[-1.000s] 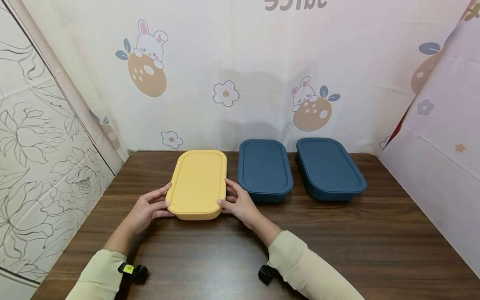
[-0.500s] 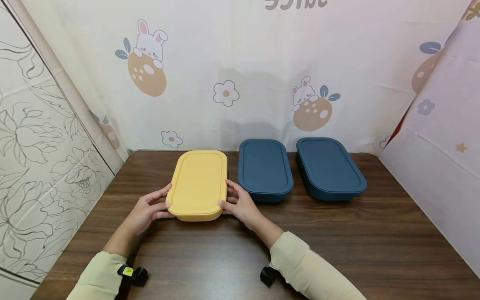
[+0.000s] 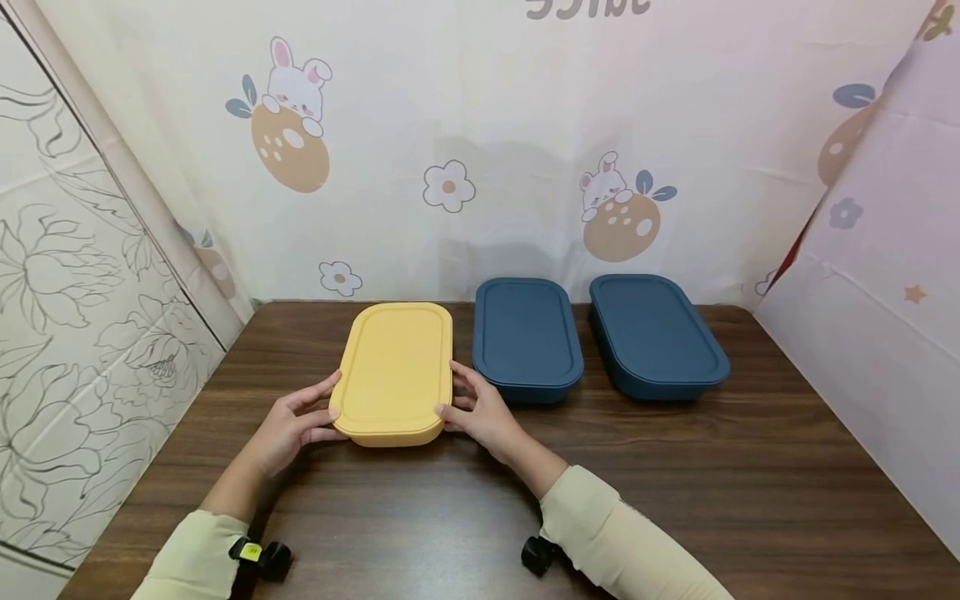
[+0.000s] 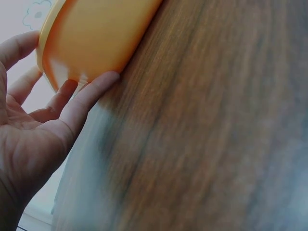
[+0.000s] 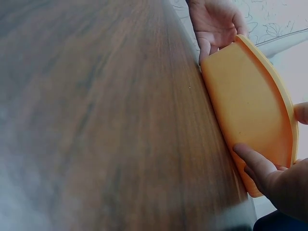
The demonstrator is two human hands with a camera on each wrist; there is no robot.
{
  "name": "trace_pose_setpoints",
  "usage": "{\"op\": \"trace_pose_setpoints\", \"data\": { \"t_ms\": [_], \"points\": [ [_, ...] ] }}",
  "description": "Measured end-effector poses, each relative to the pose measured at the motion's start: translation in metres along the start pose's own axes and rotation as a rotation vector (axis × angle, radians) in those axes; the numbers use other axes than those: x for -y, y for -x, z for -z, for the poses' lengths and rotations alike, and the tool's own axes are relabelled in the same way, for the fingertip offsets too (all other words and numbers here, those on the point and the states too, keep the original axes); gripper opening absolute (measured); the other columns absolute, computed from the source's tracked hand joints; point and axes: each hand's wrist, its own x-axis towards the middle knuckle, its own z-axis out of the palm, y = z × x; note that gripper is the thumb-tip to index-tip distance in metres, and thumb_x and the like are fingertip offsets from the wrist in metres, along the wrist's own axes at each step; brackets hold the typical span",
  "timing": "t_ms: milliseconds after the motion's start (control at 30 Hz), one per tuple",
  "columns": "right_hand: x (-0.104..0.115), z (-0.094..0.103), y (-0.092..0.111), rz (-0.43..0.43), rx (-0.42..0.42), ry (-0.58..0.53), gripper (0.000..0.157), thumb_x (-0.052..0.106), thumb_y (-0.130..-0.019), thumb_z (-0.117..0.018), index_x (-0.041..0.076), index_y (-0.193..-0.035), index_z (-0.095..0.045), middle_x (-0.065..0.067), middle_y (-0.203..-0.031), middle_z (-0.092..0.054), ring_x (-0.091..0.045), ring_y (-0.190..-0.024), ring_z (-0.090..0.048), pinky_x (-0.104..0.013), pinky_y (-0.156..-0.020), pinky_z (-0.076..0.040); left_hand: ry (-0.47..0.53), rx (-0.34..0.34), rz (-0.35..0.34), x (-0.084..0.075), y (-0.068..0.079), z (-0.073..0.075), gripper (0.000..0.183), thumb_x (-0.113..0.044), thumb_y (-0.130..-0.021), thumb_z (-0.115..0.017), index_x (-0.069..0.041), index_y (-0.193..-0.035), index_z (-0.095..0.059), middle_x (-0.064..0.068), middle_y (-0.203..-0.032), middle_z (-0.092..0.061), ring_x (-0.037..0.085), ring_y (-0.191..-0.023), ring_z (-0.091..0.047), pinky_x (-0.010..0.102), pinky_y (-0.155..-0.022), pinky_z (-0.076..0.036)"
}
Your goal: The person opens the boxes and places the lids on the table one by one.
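Observation:
A yellow lidded lunch box (image 3: 393, 367) sits toward the left of the wooden table, its lid on. My left hand (image 3: 288, 425) grips its near left corner, thumb at the lid's rim and other fingers along and under the side. At the near right corner my right hand (image 3: 483, 417) holds it the same way. In the left wrist view, fingertips (image 4: 109, 77) reach low on the box's wall (image 4: 98, 38). The right wrist view shows the box's near wall (image 5: 240, 101) right at the tabletop, with a hand at either end.
Two dark blue lidded lunch boxes stand right of the yellow one: a nearer one (image 3: 527, 333) and another (image 3: 660, 333) farther right. A patterned curtain (image 3: 517, 125) hangs behind the wooden table (image 3: 405, 533). Black wrist cameras (image 3: 273, 560) sit at both sleeves.
The yellow lunch box has slid very slightly toward me, with both hands keeping their grip. The blue lunch boxes stay in place; the head view has shifted a little.

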Motion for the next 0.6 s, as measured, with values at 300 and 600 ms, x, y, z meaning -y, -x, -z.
{"op": "trace_pose_setpoints", "data": {
  "t_ms": [300, 600],
  "points": [
    [-0.0011, 0.0013, 0.0025, -0.003, 0.009, 0.003, 0.075, 0.007, -0.089, -0.071, 0.016, -0.153, -0.031, -0.016, -0.144, -0.044, -0.029, -0.115, -0.058, -0.045, -0.082, -0.056, -0.003, -0.002, -0.003, 0.0011, 0.0036, -0.0026, 0.063, 0.003, -0.094, -0.06, 0.003, -0.149, -0.029, 0.004, -0.132, -0.05, 0.017, -0.107, -0.063, 0.043, -0.08, -0.056],
    [-0.001, 0.0034, 0.0029, 0.001, 0.025, -0.025, 0.076, 0.007, -0.089, -0.072, 0.015, -0.152, -0.031, -0.016, -0.142, -0.045, -0.03, -0.114, -0.058, -0.047, -0.083, -0.055, -0.008, 0.017, -0.011, -0.0027, 0.0046, -0.0029, 0.063, 0.003, -0.094, -0.06, 0.004, -0.149, -0.029, 0.004, -0.128, -0.054, 0.018, -0.105, -0.064, 0.043, -0.08, -0.056]
  ]
}}
